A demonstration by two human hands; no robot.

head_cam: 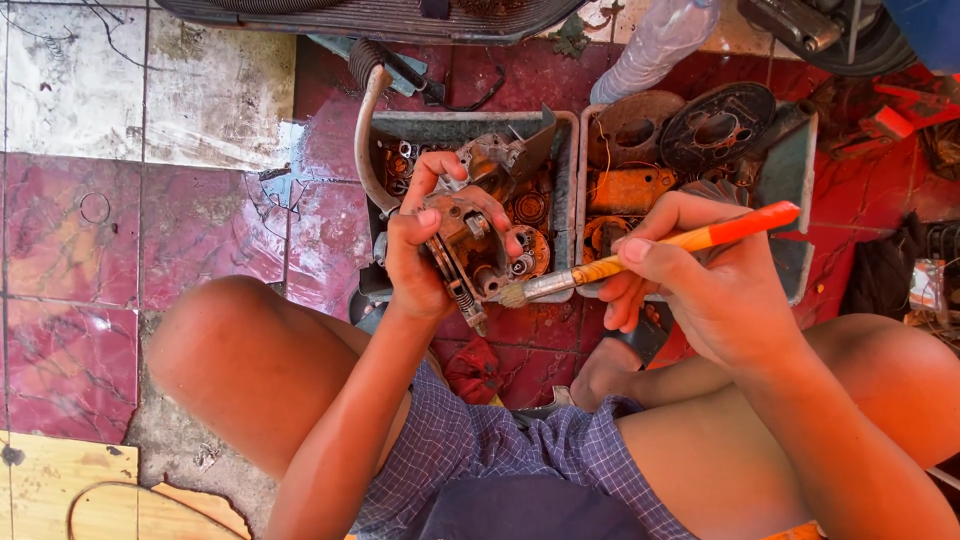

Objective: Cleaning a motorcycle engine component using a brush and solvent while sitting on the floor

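The left hand (425, 255) has its grip clamped around a rusty, greasy metal engine part (468, 245), fingers curled over the top edge and thumb pressed on the near side, holding it tilted above the near edge of the left tray (566, 180). The right hand (700, 275) is closed in a pen-like grip on a paintbrush (640, 257) with an orange handle and metal ferrule; its bristles touch the lower right side of the part.

A small spring hangs at the bottom of the part, just beside the bristles. A hard stroke could catch it and flick it loose, and it would likely roll away across the red tiled floor (200, 225). The oily surface also makes a slip from the left grip likely if the brush pushes sideways.

Two grey trays sit side by side on the floor just beyond the hands, the left one holding bearings and small rings, the right tray (795, 170) holding a round dark plate (716, 125) and larger pieces. A curved metal tube (366, 130) rises at the left tray's far left corner, close to the left fingers. A plastic bottle (655, 45) lies farther off. The bare knees hem the hands in on both sides; open floor lies to the left.
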